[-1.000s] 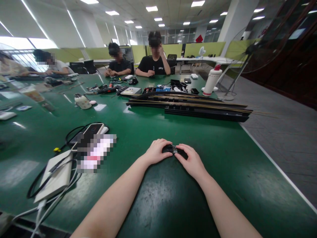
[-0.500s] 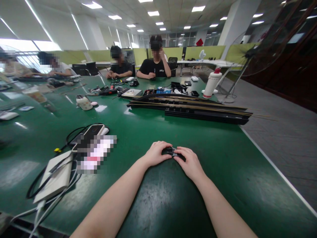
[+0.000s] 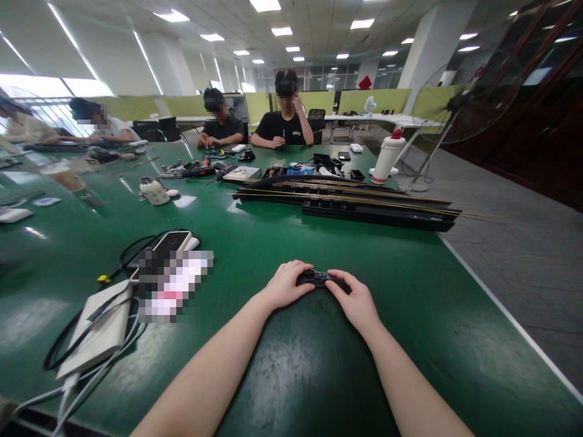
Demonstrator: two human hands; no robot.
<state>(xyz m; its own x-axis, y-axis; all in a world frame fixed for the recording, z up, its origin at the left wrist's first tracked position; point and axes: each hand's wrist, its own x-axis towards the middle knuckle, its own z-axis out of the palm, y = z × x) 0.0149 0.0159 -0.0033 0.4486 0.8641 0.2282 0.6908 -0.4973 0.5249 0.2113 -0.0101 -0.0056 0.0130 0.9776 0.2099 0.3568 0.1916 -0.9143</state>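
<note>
A small black part (image 3: pixel 319 278) with shiny metal bits lies low over the green table (image 3: pixel 392 291), between my two hands. My left hand (image 3: pixel 290 283) pinches its left end between thumb and fingers. At the right end, my right hand (image 3: pixel 353 294) has its thumb and fingertips closed on the part's edge. The fingers cover both ends of the part, and its fine details are too small to tell.
Long black rails (image 3: pixel 382 215) with thin brass-coloured rods lie beyond my hands. On the left are a white power bank (image 3: pixel 98 331), cables and a phone (image 3: pixel 170 243). A white bottle (image 3: pixel 388 159) stands at the back right. Several people sit around the table.
My right hand has shifted slightly right along the black part, showing more of its middle. My left hand keeps its hold. The view has tilted slightly.
</note>
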